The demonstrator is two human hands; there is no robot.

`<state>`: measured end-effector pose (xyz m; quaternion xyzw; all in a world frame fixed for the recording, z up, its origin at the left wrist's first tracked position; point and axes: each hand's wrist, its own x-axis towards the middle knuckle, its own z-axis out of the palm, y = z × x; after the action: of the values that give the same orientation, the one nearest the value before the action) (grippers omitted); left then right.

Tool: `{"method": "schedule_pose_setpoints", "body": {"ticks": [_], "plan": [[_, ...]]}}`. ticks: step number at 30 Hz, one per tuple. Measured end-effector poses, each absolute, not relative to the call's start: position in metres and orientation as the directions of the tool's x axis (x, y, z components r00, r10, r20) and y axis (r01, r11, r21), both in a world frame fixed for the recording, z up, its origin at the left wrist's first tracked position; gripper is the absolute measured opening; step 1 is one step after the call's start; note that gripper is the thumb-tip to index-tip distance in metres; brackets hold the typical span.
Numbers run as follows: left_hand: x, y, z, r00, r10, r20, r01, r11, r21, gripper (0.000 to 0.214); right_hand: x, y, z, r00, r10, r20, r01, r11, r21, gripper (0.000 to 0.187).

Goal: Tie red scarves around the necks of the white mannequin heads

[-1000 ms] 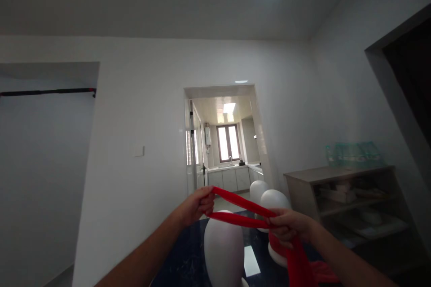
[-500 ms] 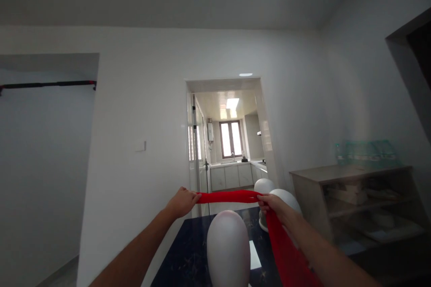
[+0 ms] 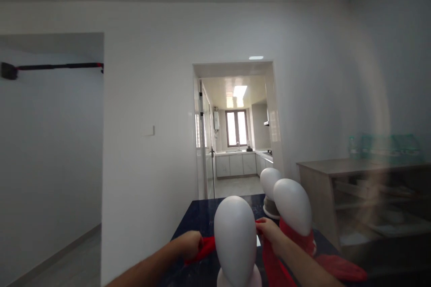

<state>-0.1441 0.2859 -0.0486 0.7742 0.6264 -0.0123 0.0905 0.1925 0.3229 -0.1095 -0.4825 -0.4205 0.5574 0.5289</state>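
A white mannequin head (image 3: pixel 235 237) stands upright on the dark table, close in front of me. My left hand (image 3: pixel 190 244) is closed on a red scarf (image 3: pixel 207 247) to the left of the head. On the other side, my right hand (image 3: pixel 269 229) pinches the same scarf, and a long end hangs below that hand. The stretch between my hands is hidden by the head and seems to run behind it at about neck height. I cannot tell whether the cloth touches the neck.
Right of my right hand, a second mannequin head (image 3: pixel 294 206) wears a red cloth (image 3: pixel 298 235) around its neck. Behind it stands a third head (image 3: pixel 270 183) with a greyish neck covering. The dark table (image 3: pixel 193 217) faces a kitchen doorway. A wooden shelf unit (image 3: pixel 316 197) stands at the right.
Both hands have come down with the scarf, from above and beyond the nearest head to either side of it. The view has also shifted, showing more of the other heads.
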Motion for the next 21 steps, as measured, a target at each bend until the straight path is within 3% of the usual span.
{"method": "schedule_pose_setpoints", "body": {"ticks": [6, 10, 14, 21], "plan": [[-0.112, 0.237, -0.1, 0.179, 0.944, -0.276, 0.916, -0.057, 0.396, 0.008, 0.164, 0.301, -0.154, 0.099, 0.986, -0.13, -0.19, -0.11, -0.976, 0.022], [-0.093, 0.22, -0.116, 0.273, 0.939, -0.208, 0.801, -0.103, 0.589, 0.021, 0.149, 0.293, -0.173, 0.177, 0.98, -0.095, -0.208, -0.057, -0.976, 0.031], [-0.072, 0.219, -0.134, 0.343, 0.932, -0.116, 0.592, -0.118, 0.797, 0.018, 0.144, 0.286, -0.184, 0.236, 0.971, -0.032, -0.215, 0.02, -0.976, 0.035], [-0.045, 0.217, -0.156, 0.337, 0.939, -0.064, 0.252, -0.024, 0.968, 0.024, 0.142, 0.27, -0.187, 0.233, 0.972, 0.026, -0.17, 0.067, -0.983, 0.039]]}}
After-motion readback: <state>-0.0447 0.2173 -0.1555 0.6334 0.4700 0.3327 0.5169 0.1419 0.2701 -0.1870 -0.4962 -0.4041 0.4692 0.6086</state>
